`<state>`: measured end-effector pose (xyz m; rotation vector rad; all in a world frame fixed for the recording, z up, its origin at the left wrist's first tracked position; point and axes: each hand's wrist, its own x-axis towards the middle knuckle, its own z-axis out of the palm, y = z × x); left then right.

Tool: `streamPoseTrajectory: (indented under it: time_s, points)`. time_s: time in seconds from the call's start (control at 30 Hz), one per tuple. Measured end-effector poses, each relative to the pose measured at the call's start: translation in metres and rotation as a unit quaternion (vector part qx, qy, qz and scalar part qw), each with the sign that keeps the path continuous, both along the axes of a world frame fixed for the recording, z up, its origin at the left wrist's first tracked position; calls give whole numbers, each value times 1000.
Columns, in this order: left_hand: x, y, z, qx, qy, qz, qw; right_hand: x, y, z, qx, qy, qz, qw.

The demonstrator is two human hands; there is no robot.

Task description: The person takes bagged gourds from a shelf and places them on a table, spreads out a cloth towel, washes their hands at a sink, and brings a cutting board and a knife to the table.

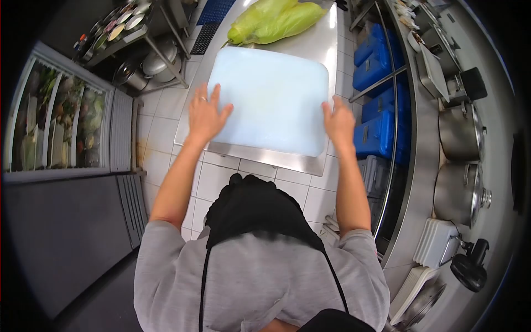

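A pale blue cutting board [268,102] lies flat on a steel table [249,157], close to the near edge. At the board's left edge is my left hand [208,115], fingers spread, a ring on one finger, the thumb over the board. My right hand [338,120] is at the right edge, thumb and fingers apart, touching or very near the board. Neither hand holds anything apart from this contact with the board's sides. Beyond the board lie green, plastic-wrapped bundles [276,22].
On the left stand a glass-fronted fridge [61,113] and a rack with metal containers [119,33]. Blue bins [373,135] sit under the right counter [412,205], with large pots [459,191] beside it. A blue mat [217,12] lies on the floor.
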<state>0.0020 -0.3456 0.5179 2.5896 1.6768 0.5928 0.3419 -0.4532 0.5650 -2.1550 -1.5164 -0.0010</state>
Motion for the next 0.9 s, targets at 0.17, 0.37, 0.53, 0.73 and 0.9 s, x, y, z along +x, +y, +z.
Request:
streamPoseTrajectory:
  time_s: [0.17, 0.37, 0.53, 0.73, 0.9]
  points:
    - [13, -7, -33, -44, -17, 12, 999, -28, -24, -63, -92, 37, -122, 988]
    - [-13, -12, -24, -101, -25, -3, 995, -51, -49, -63, -142, 84, -121, 979]
    - [-11, -9, -21, -103, -13, -9, 995, -49, -46, -62, -134, 107, -123, 977]
    - [-16, -10, -20, -106, -49, -11, 993, -8, -64, -57, -159, 334, -53, 928]
    - [1, -9, -18, -73, -6, 57, 996, 49, -97, -82, -7, 536, -77, 841]
